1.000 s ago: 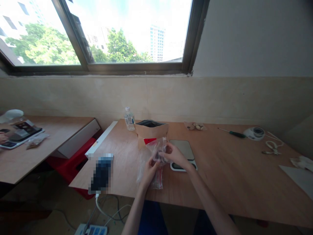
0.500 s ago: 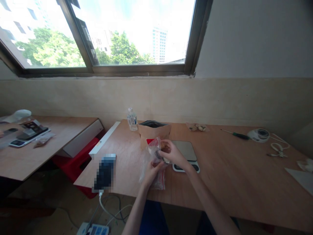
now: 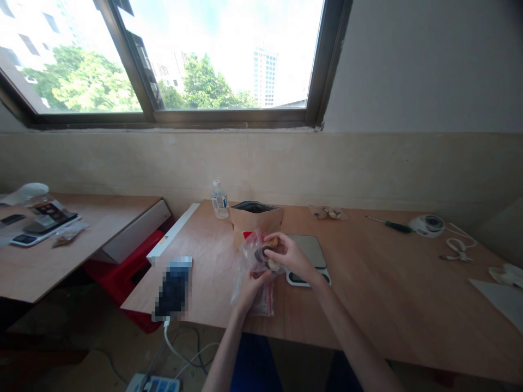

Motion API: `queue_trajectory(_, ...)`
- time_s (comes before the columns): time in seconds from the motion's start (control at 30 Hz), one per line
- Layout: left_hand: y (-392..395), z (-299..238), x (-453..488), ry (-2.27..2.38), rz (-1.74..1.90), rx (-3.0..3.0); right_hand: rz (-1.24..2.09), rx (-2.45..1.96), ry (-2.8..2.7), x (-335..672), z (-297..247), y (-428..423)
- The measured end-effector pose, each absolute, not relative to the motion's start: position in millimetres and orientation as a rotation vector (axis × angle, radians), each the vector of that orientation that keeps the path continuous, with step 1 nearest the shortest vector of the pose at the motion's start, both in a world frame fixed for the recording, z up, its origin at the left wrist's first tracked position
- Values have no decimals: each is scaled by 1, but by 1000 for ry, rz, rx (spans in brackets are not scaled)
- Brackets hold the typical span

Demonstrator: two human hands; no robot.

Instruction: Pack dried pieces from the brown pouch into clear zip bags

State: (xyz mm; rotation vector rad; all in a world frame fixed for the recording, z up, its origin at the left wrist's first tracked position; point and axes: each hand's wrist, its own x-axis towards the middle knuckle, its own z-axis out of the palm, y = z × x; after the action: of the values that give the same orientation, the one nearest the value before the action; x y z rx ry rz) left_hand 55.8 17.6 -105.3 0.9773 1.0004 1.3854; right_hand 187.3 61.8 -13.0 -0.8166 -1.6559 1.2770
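Observation:
My left hand [image 3: 252,290] grips the side of a clear plastic bag [image 3: 255,277] with a red-marked strip at its lower end. My right hand [image 3: 285,254] is at the top of the bag, its fingers closed on a brown food piece [image 3: 273,243]. I cannot tell whether the piece is inside the bag. Both hands are above the wooden table [image 3: 359,305]. Just behind them stand a kraft paper pouch [image 3: 255,220] with a dark inner lining and a digital kitchen scale [image 3: 308,251], right of the bag.
A water bottle [image 3: 219,200] stands behind the pouch. A pixelated phone [image 3: 174,288] lies left, its cable running down. A screwdriver [image 3: 394,226], a tape roll [image 3: 427,225] and white cords [image 3: 457,249] sit at right. Another table holds a second scale [image 3: 47,224].
My right hand has risen slightly, and more of the brown piece shows at the bag's top. The head view has swung a little, levelling the window and table.

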Motion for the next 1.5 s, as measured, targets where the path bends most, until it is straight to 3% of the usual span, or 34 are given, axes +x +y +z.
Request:
queue_trajectory(0.23,16,-103,55,1019,1386,1002,1250,-825,-1615,196,-4,64)
queue_trajectory(0.6,14,-105,54,1060,1380,906,720,-589,-1536,174,77,108)
queue_trajectory(0.9,17,-110,54,1008,1364,866,395,-624,-1983,145,65,127)
queue_trajectory(1.5,16,-107,54,1046,1384,884,495,-600,-1730,147,62,127)
